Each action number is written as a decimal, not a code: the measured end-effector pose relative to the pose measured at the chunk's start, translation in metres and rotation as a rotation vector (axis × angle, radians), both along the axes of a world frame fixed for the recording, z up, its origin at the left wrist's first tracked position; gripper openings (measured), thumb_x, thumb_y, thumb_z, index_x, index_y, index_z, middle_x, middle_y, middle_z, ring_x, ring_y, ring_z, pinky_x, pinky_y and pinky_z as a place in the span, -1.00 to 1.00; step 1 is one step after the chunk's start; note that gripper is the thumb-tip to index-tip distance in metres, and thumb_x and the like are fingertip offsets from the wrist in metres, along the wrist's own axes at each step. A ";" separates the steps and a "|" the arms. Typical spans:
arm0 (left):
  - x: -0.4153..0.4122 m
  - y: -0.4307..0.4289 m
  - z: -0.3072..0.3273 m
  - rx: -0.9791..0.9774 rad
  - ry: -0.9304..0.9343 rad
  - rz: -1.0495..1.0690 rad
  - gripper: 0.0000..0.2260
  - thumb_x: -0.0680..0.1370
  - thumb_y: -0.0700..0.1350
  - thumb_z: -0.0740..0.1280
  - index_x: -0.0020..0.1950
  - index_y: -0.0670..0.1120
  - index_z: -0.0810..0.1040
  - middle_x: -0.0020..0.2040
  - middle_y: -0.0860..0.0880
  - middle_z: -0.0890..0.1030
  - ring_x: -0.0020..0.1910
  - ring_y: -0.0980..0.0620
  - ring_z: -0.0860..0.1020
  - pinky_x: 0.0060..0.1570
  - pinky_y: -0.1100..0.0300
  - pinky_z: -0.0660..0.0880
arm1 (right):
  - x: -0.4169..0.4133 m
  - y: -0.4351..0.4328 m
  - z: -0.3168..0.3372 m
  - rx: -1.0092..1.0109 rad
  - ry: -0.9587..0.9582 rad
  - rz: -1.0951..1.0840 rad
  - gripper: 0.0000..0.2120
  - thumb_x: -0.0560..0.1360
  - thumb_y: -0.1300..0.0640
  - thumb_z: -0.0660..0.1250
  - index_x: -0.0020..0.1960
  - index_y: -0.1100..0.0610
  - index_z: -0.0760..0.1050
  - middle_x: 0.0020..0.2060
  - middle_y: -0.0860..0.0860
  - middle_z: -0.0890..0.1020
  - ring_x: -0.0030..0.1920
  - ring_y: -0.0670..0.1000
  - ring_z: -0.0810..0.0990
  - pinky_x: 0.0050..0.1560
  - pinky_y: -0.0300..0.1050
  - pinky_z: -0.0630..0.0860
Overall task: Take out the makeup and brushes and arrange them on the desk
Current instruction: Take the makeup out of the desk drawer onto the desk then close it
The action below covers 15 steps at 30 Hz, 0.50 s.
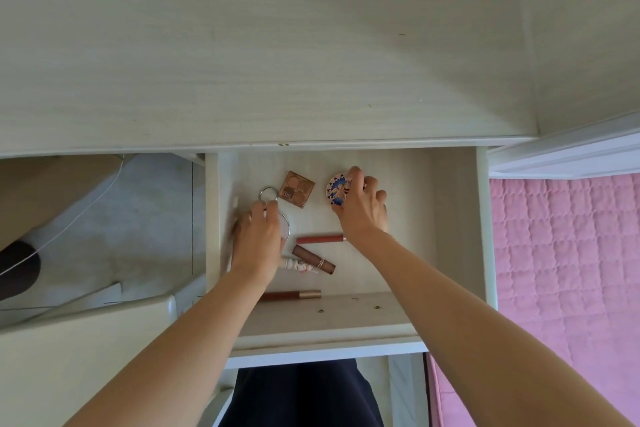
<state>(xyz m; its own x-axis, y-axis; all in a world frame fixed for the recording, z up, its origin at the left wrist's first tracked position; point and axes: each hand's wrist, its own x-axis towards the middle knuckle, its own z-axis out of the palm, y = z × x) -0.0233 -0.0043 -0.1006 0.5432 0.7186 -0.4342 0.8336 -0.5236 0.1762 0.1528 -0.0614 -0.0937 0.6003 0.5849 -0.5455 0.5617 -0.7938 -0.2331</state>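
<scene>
Both hands reach into an open white drawer [453, 218] below the pale desk top [277, 45]. My right hand [362, 208] grips a round patterned compact [335, 189] by its edge. My left hand [258, 236] curls around a small hand mirror [284, 229] whose ring handle [268, 193] sticks out above the fingers. Between the hands lies a square brown eyeshadow palette [296, 189]. Nearer me lie a red lip tube [320, 239], a brown tube [313, 259], a white decorated tube [299, 266] and a dark red pencil with a gold cap [291, 295].
A pink quilted bed [568, 270] lies to the right of the drawer. A white chair back [86, 322] stands at the lower left, with grey floor [138, 218] and a thin white cable [69, 229] beyond it. My dark clothing [301, 395] shows below the drawer front.
</scene>
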 end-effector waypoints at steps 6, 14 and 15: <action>0.000 0.003 0.005 -0.080 -0.200 0.160 -0.43 0.32 -0.27 0.54 0.30 -0.20 0.46 0.13 -0.23 0.43 -0.02 -0.20 0.51 -0.05 0.04 0.49 | -0.013 -0.007 0.001 0.071 -0.053 0.211 -0.25 0.32 0.46 0.33 0.39 0.10 0.11 0.19 0.17 0.27 0.02 0.15 0.40 -0.01 -0.03 0.50; 0.004 0.000 0.021 -0.343 -0.476 0.644 -0.55 0.37 -0.33 0.45 0.24 -0.12 0.55 0.16 -0.11 0.44 0.09 0.00 0.47 0.09 0.30 0.37 | -0.016 -0.010 0.016 0.142 0.211 -0.107 -0.51 0.49 0.36 0.22 0.31 -0.03 0.23 0.10 0.10 0.31 -0.09 0.19 0.53 -0.13 0.06 0.58; 0.005 0.000 0.025 -0.382 -0.507 0.724 -0.54 0.37 -0.32 0.45 0.25 -0.10 0.55 0.16 -0.09 0.48 0.06 0.03 0.48 0.06 0.30 0.37 | -0.016 -0.011 0.021 0.141 0.222 -0.089 -0.54 0.51 0.33 0.22 0.32 -0.03 0.25 0.12 0.10 0.33 -0.08 0.20 0.53 -0.14 0.04 0.57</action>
<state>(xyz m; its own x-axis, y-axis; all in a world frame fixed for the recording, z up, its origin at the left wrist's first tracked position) -0.0182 -0.0043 -0.0754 0.2111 0.8120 -0.5441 0.7098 0.2553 0.6565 0.1369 -0.0725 -0.0728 0.5275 0.6148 -0.5863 0.4139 -0.7887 -0.4546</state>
